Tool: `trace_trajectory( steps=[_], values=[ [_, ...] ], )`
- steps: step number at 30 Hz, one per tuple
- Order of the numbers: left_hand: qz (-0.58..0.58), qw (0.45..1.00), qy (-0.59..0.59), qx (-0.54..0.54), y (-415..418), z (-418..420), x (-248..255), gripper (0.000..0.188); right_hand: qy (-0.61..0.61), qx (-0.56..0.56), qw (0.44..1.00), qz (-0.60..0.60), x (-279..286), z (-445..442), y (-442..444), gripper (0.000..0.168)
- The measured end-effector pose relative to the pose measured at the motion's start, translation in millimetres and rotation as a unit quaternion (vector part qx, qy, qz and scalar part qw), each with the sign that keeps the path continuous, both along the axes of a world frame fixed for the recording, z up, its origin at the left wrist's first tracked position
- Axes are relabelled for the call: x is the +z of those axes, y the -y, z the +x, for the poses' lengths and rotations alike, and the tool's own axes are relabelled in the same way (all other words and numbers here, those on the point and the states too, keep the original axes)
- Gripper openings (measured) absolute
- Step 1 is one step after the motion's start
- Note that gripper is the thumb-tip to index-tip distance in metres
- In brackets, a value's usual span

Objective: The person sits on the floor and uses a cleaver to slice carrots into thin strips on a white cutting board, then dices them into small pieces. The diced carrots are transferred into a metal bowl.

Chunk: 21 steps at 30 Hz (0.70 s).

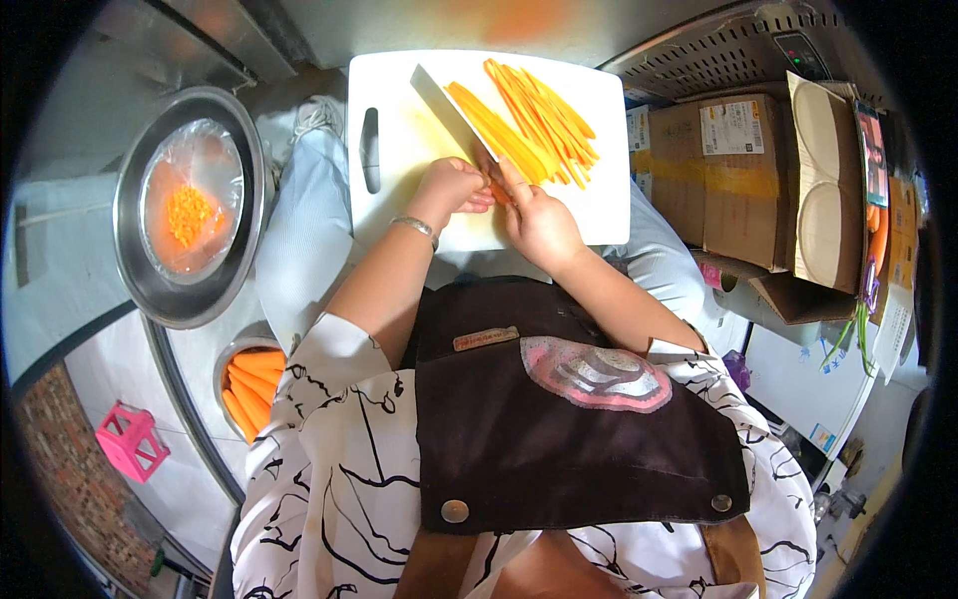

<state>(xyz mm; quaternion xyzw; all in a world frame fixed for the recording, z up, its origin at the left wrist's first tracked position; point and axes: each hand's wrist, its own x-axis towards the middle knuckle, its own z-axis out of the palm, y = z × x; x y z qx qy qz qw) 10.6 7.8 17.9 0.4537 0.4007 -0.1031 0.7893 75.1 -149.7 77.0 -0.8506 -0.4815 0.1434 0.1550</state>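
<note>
A kitchen knife (449,108) with a broad blade points away from me over a white cutting board (389,217). My right hand (546,228) grips its handle, the index finger laid along the heel of the blade. Close against that heel is my left hand (453,187), fingers curled; whether it pinches anything is hidden. Beside the blade, on its right, lies a fanned stack of carrot slices (501,135). Farther right, a looser bunch of carrot strips (542,112) spreads across the board.
At left, a metal basin (254,217) holds a clear plastic bag (224,161) with chopped orange bits. Whole carrots (254,382) fill a metal bowl near my left side. Cardboard boxes (741,180) stand at right. A pink stool (132,442) is at lower left.
</note>
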Motion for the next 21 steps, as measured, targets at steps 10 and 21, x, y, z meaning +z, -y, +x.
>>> trace_trajectory(
  steps=[10, 21],
  values=[
    [0.323, 0.944, 0.032, -0.058, 22, 0, -3, 0.013, -0.085, -0.135, 0.972, 0.172, 62, 37, 37, 0.067],
    [0.748, 0.534, 0.180, -0.352, 13, 17, 40, 0.043, -0.154, -0.227, 0.948, 0.161, 38, 36, 118, 0.061]
  ],
)
